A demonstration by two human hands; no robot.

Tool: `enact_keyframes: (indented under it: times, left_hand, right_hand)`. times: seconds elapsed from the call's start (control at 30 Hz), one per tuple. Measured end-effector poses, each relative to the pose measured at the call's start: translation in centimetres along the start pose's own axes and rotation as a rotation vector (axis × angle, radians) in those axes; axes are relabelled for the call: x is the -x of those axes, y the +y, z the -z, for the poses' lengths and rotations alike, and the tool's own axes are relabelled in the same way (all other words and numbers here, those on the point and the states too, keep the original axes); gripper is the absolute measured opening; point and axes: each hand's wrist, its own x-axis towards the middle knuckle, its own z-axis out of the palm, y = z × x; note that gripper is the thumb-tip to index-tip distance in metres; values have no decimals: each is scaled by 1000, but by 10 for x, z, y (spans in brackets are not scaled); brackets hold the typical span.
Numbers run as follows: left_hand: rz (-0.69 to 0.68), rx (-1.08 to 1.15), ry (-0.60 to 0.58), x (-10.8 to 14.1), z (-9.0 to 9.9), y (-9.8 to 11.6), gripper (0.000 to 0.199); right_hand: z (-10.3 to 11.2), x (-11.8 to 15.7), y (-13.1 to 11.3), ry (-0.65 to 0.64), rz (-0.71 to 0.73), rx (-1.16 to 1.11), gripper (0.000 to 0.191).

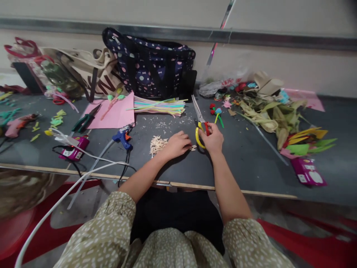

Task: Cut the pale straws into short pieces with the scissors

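My right hand (214, 139) is closed around the yellow and red handles of a pair of scissors (198, 111), blades pointing away from me. My left hand (178, 144) lies low over the table, palm down with bent fingers. Its fingertips are beside a few small beige pieces (193, 148); nothing shows in its fingers. Left of that hand, partly covered by it, is a heap of small beige pieces (157, 144). Tiny pale scraps are scattered behind the heap. Small red and blue pipe-cleaner flowers (217, 112) lie beyond my right hand.
A blue glue gun (122, 137), pliers (87, 119), pink sheet (122, 113) and pipe cleaner bundle (161, 106) lie left and behind. A dotted bag (156, 67) stands at the back. Dried husks (267, 115) lie right. A white cable (69, 186) crosses the table edge.
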Motion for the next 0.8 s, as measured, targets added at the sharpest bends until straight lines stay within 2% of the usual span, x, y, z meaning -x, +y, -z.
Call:
enact_keyframes:
  times: [0.27,0.43,0.53,0.7,0.8]
  left_hand:
    - [15,-36,-51,-1,-12,2,23]
    - [57,48,-53,0,-10,3,20]
    - [136,276,47,1,-3,0,16]
    - [403,882,356,1,7,-9,14]
    - [506,1089,418,0,7,-14,18]
  right_hand:
    - [-2,2,-2,-25,20,58,55]
    - [-1,2,-2,-12,27,53,56]
    - [0,3,-4,2,35,37,55]
    - [2,5,-7,7,49,19,55]
    - [1,7,-9,-1,62,19,56]
